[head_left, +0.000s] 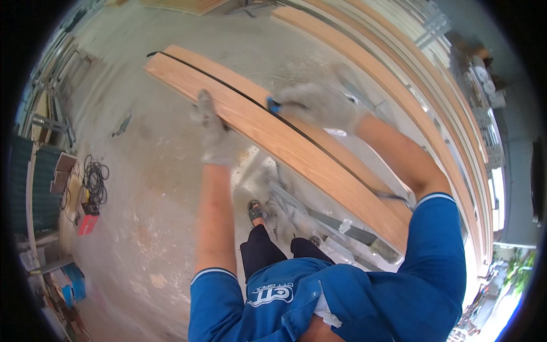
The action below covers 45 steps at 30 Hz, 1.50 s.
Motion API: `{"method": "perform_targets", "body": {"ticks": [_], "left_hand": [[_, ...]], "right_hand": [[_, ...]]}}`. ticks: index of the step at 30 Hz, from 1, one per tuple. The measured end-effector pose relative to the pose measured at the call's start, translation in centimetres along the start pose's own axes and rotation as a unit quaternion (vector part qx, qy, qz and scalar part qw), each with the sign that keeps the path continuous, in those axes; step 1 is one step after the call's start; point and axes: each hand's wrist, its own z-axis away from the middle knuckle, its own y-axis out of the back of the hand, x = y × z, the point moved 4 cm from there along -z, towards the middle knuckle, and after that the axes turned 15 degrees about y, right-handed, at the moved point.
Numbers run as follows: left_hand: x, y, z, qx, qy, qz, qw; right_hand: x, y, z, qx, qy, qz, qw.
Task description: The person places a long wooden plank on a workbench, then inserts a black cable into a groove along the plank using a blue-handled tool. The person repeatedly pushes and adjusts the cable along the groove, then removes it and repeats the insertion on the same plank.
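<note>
A long wood-grained plank (245,122) lies slantwise in front of me, from far left to near right. Along its length runs a thin black strip (239,93), whose far end sticks out past the plank. My left hand (212,128), in a grey glove, grips the plank's near-left edge, with a finger up on its side. My gloved right hand (322,102) is smeared by motion. It is closed round a small blue tool (273,105) that touches the strip; the tool's kind is hidden by the glove.
Several long wood-grained planks (364,60) lie stacked to the right. Under the work are metal supports (325,219). On the left floor stand a red machine (88,219) and a coiled black cable (96,179). Material racks (54,122) line the far left.
</note>
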Motion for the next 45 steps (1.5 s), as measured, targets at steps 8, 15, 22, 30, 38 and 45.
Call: {"method": "perform_targets", "body": {"ticks": [8, 15, 22, 30, 38, 45], "left_hand": [[2.7, -5.7, 8.1, 0.167, -0.350, -0.515, 0.764], [-18.3, -28.1, 33.7, -0.461, -0.188, -0.702, 0.509], [-22.1, -34.5, 40.1, -0.503, -0.169, -0.635, 0.561], [-24.9, -35.9, 43.0, -0.477, -0.218, -0.773, 0.357], [-25.0, -35.9, 42.0, -0.625, 0.014, -0.610, 0.487], [-24.4, -38.8, 54.7, -0.592, -0.307, -0.589, 0.456]], "right_hand": [[-16.2, 11.6, 35.5, -0.065, -0.105, 0.148, 0.981], [-26.6, 21.6, 55.0, 0.261, -0.352, 0.117, 0.891], [-32.6, 21.4, 63.6, 0.339, -0.436, 0.162, 0.818], [-34.2, 21.1, 64.2, 0.311, -0.434, 0.194, 0.823], [-34.9, 22.6, 63.3, 0.292, -0.376, 0.208, 0.854], [-34.3, 24.5, 67.6, 0.299, -0.326, 0.202, 0.874]]}}
